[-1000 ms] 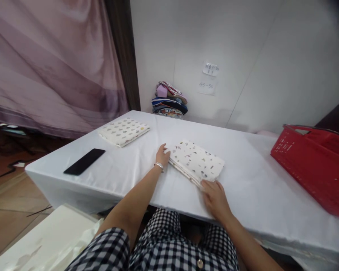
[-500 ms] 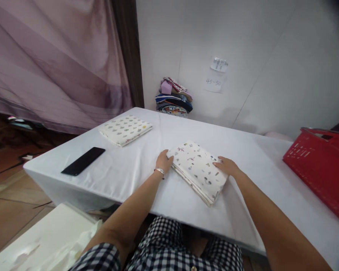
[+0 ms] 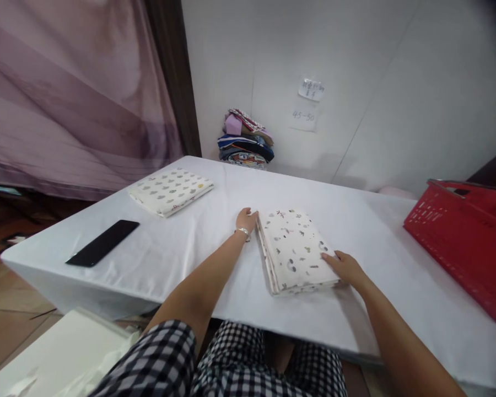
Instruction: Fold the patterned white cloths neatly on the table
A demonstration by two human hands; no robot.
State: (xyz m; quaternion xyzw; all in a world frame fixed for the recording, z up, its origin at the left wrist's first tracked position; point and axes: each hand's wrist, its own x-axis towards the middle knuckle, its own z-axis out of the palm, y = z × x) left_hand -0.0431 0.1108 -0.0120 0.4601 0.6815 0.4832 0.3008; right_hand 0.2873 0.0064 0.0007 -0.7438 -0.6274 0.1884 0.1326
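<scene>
Both hands point(image 3: 247, 220) flat against folded cloth point(image 3: 295, 251)

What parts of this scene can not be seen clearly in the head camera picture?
- Red basket: cut off by the right edge; its wall hides the inside.
- Paper notes on the wall: writing too small to read in full.
- Stack of clothes: too far to count.
- Folded cloth: its layers cannot be counted; the right hand covers one corner and the left hand touches the far one.
</scene>
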